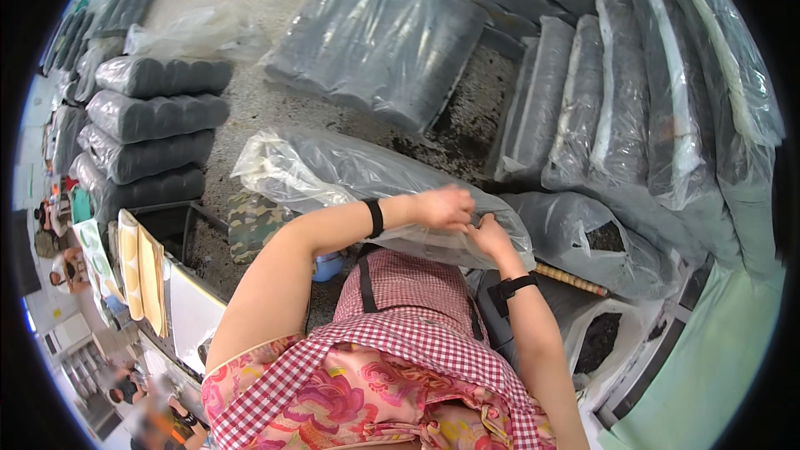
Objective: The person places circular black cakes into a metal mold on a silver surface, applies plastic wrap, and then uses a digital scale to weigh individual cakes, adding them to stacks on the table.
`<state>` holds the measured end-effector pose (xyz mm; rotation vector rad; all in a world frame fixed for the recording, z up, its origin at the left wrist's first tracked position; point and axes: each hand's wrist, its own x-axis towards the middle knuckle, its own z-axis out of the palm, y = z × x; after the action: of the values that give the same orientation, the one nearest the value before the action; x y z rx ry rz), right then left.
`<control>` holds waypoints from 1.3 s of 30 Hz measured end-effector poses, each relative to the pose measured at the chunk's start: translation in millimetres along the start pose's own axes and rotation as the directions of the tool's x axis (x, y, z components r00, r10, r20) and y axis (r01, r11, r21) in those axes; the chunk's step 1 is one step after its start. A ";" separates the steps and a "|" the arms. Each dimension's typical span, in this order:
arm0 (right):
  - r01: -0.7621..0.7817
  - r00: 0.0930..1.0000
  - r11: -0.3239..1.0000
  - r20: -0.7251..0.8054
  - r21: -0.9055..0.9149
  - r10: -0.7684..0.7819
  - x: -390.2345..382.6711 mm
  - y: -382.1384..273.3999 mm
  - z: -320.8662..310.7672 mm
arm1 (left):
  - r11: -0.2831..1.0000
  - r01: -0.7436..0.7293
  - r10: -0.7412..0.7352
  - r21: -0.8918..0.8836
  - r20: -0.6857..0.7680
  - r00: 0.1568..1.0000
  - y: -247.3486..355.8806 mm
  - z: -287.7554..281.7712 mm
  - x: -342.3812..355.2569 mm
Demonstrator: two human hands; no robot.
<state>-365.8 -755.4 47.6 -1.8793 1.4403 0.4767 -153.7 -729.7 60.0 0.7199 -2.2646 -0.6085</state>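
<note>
A long clear plastic bag [350, 171] packed with dark grey, rounded contents lies across in front of my lap, its loose, crumpled film at the left end. My right hand [492, 242] pinches the film near the bag's right end. Close beside it, over the same end, my left hand [447, 208] has its fingers curled in and is a little blurred; what lies between them is hidden. Just right of my right hand, a tan, banded stick [571, 279] pokes out from under the film. Past it rests another plastic bag [575, 221], torn open on dark crumbly material.
Wrapped dark bundles [612, 100] stand in a row at the right. A wide wrapped bundle [375, 42] lies ahead, beside spilled dark crumbs [475, 104]. More bundles [158, 129] are stacked at the left, near a camouflage-patterned seat [254, 225]. An open bag [600, 337] of dark material sits lower right.
</note>
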 end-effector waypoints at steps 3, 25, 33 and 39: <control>0.018 0.993 0.987 0.119 -0.159 0.001 -17.9 -19.4 -23.5 | 0.994 -0.086 0.100 -0.071 0.215 0.972 -32.2 7.3 -3.2; 0.643 0.752 0.763 -0.135 -0.062 -0.645 -29.5 -13.4 -28.2 | 0.926 -0.132 0.176 -0.354 0.095 0.980 -31.5 13.8 -5.9; 0.540 0.841 0.840 -0.071 0.056 -0.536 -25.2 -3.4 -7.3 | 0.950 0.110 -0.076 -0.291 0.124 0.989 -13.6 8.9 -31.8; 0.504 0.858 0.863 0.140 -0.045 -0.494 -24.9 -5.9 -13.9 | 0.881 0.238 -0.116 -0.408 0.302 0.946 -66.8 2.9 -25.4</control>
<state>-369.7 -747.8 75.4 -2.1491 0.8091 0.3879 -118.4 -762.2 6.9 0.6483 -2.1869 -1.3330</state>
